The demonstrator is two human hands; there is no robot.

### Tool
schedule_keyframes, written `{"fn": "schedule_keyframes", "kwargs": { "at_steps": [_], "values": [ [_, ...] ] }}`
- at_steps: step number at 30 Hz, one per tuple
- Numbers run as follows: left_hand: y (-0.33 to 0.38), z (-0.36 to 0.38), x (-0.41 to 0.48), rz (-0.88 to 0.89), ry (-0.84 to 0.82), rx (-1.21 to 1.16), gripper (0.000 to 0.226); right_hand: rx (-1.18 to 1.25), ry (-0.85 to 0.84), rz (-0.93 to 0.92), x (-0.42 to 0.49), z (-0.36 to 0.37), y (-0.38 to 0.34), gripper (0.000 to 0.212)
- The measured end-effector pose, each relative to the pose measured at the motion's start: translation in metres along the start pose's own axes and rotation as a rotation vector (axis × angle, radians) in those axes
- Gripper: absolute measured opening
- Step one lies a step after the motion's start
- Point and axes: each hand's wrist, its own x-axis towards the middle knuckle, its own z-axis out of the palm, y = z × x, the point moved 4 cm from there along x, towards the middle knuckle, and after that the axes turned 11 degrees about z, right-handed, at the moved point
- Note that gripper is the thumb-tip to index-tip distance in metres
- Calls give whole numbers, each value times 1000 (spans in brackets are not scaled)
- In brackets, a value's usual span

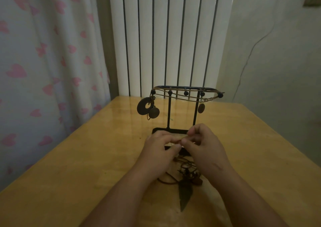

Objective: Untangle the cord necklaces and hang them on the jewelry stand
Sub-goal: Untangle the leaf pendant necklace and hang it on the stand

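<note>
Cord necklaces (185,174) lie in a dark snarl on the wooden table (69,166), just in front of the jewelry stand (184,108) and between the person's wrists, with a leaf-shaped dark pendant (185,194) trailing toward the camera. In the head view, the only one there is, the left hand (159,150) and right hand (205,148) meet above the tangle, thumbs and forefingers pinched close together; they seem to be nipping a strand of cord, though the light is dim and the cord between the fingertips cannot be made out for certain. Lighter cords are already draped across the stand's top bar, carrying a ring-shaped pendant (143,106), a round disc (154,112) at the left end and an oval pendant (201,108) toward the right. The step in hand looks like picking one strand free. To do it well, the pinch should stay light and close to the knot, one hand anchoring while the other teases a loop open. Pulling hard would only tighten the snarl. The heavy pendant is best left resting on the table so that its weight does not drag on the loops.
</note>
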Motion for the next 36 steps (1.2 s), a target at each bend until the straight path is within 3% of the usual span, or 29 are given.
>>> {"fn": "schedule_keyframes", "kwargs": {
  "at_steps": [6, 13, 20, 22, 32, 36],
  "values": [
    [-2, 2, -4, -53, 47, -174, 15, 27, 28, 1, 1, -3, -6, 11],
    [6, -17, -1, -228, 410, -736, 18, -164, -12, -4, 9, 2, -20, 9],
    [5, -41, 10, -223, 429, -943, 18, -287, -28, -33, 16, 3, -31, 11],
    [5, -51, 14, -216, 424, -907, 16, -300, -4, -31, 19, 1, -33, 13],
    [21, -101, 61, -48, 499, -211, 8, -183, 140, -95, 40, -3, -55, 13],
    [23, -103, 77, -18, 491, -80, 5, -168, 208, -105, 52, 2, -58, 16]
  ]
}}
